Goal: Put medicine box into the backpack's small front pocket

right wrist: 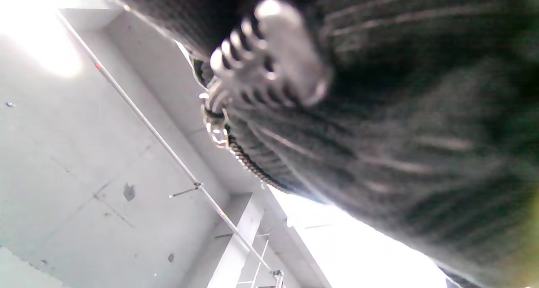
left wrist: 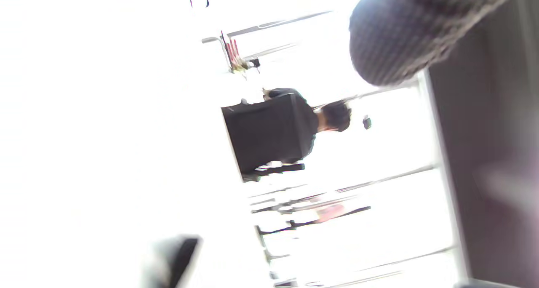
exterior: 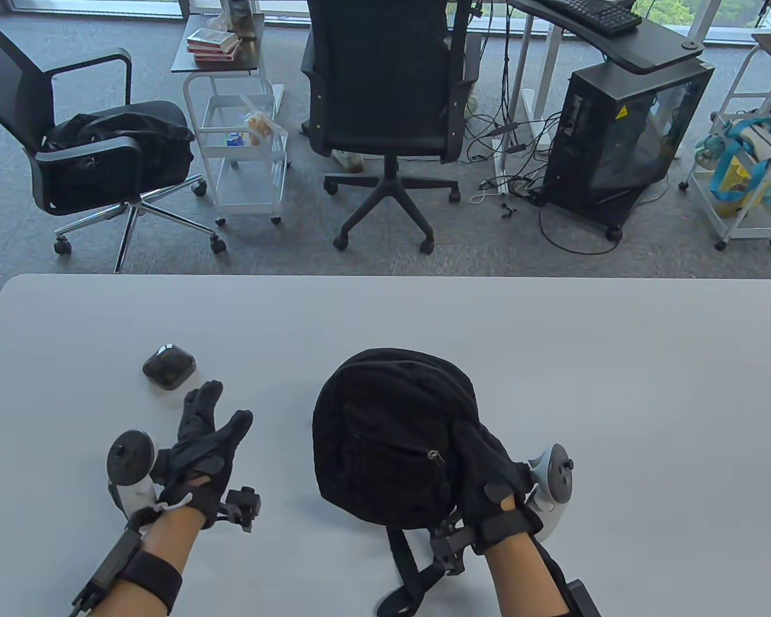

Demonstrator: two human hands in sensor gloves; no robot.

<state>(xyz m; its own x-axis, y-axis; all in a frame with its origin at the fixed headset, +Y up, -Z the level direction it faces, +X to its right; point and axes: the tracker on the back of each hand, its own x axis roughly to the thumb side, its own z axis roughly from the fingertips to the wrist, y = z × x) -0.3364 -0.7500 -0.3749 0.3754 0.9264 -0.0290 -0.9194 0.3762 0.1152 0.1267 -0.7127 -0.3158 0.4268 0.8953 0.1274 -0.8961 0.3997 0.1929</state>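
A black backpack (exterior: pixel 385 437) lies in the middle of the table, front up, with the small front pocket's zipper pull (exterior: pixel 435 456) towards its right. A small dark rounded medicine box (exterior: pixel 169 367) lies on the table to the backpack's left. My left hand (exterior: pixel 226 405) is open and empty just short of the box, fingers stretched towards it, not touching. My right hand (exterior: pixel 482 459) rests on the backpack's right side; its fingers merge with the black fabric. The right wrist view shows the backpack fabric (right wrist: pixel 400 153) and a metal zipper pull (right wrist: pixel 269 56) close up, blurred.
The grey table (exterior: pixel 617 385) reaches to its far edge above the backpack. The backpack's straps (exterior: pixel 411 572) trail towards the near edge. Office chairs (exterior: pixel 385 96), carts and a computer tower stand on the floor beyond. The left wrist view is washed out; one fingertip (left wrist: pixel 404 35) shows.
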